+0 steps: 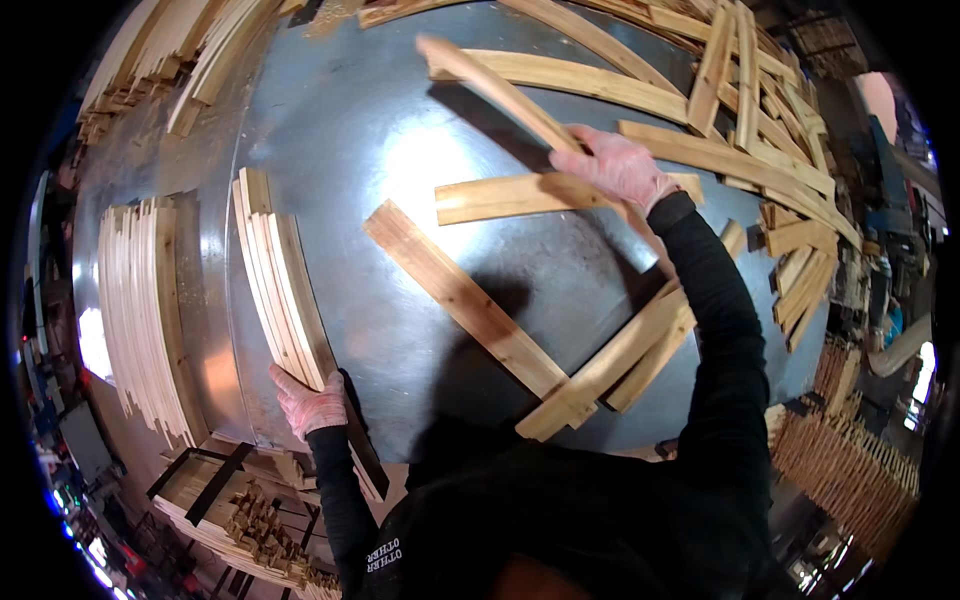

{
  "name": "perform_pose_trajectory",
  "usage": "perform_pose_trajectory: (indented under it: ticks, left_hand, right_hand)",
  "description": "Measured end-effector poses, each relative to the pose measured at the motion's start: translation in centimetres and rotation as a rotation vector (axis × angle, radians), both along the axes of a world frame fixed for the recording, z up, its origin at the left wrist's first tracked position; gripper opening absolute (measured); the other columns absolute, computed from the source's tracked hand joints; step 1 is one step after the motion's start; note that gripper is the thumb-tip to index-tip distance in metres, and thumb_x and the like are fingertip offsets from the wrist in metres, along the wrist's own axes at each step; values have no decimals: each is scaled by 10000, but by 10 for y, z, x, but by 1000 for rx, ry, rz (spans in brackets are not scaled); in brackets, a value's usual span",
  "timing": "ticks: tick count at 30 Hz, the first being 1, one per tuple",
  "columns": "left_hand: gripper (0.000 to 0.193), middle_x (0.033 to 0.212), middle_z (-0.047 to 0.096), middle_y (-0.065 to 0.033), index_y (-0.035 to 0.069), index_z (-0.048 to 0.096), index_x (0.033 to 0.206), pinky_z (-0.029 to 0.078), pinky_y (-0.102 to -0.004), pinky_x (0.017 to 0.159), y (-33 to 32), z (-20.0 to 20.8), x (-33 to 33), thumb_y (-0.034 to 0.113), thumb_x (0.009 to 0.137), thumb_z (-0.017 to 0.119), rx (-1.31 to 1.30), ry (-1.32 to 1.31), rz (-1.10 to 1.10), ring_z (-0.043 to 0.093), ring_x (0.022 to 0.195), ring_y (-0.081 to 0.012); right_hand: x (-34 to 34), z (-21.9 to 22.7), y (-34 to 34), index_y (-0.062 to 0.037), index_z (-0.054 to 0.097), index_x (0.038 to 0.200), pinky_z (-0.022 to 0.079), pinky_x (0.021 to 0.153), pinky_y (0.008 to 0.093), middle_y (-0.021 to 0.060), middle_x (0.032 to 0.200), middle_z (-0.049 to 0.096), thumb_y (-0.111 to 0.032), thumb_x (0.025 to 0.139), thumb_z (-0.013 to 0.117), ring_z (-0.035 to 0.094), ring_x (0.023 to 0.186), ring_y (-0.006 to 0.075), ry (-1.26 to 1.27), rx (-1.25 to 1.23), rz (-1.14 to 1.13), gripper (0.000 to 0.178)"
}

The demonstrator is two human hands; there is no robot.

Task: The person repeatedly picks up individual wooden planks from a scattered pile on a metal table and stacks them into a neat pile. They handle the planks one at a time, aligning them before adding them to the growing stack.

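My right hand, in a pinkish see-through glove, is closed around a wooden board. That board is lifted off the metal table, slanting from upper left to lower right, and its far end is blurred. My left hand, gloved alike, grips the near end of a short row of wooden slats standing side by side on the table. Between my hands a knotty board lies flat, its near end meeting another board. Below the lifted board rests one more board, partly hidden by my right hand.
The metal table spans the view. A tight row of slats lies at left, with stacked slats behind. Loose boards pile up at far right. Bundled wood pieces stand beyond the near edge, by a rack at lower left.
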State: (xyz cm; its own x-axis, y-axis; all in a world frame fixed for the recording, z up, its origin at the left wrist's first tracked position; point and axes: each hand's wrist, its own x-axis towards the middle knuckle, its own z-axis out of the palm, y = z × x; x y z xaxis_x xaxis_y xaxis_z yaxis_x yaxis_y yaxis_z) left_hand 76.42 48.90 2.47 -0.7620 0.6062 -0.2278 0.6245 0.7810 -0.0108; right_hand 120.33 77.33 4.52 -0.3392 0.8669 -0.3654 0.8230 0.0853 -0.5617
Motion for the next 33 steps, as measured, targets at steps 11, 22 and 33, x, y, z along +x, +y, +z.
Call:
perform_pose_trajectory:
  ticks: [11,22,33]
  left_hand:
    - [1035,1443,378,-275,1,192,1519,422,-461,1039,-24,17,40,450,788,772,788,-226,-511,432,1310,-388]
    - [383,872,659,-98,-1,556,1148,512,-286,536,18,26,91,243,885,690,502,-1707,155,641,674,-177]
    - [489,565,536,12,84,404,1348,292,-245,305,145,33,-26,424,1001,466,867,-2845,-246,413,333,-98]
  right_hand:
    - [-116,-38,-34,-12,455,1332,503,926,515,140,834,617,-669,793,641,654,809,274,1733,-796,-202,870]
    - [-28,-21,55,-44,472,1378,392,1051,473,212,1347,549,-658,764,640,505,1264,376,-373,462,97,884]
    - [61,-67,14,-98,361,1447,480,946,455,215,1255,568,-499,777,722,557,1151,389,-561,316,-26,860]
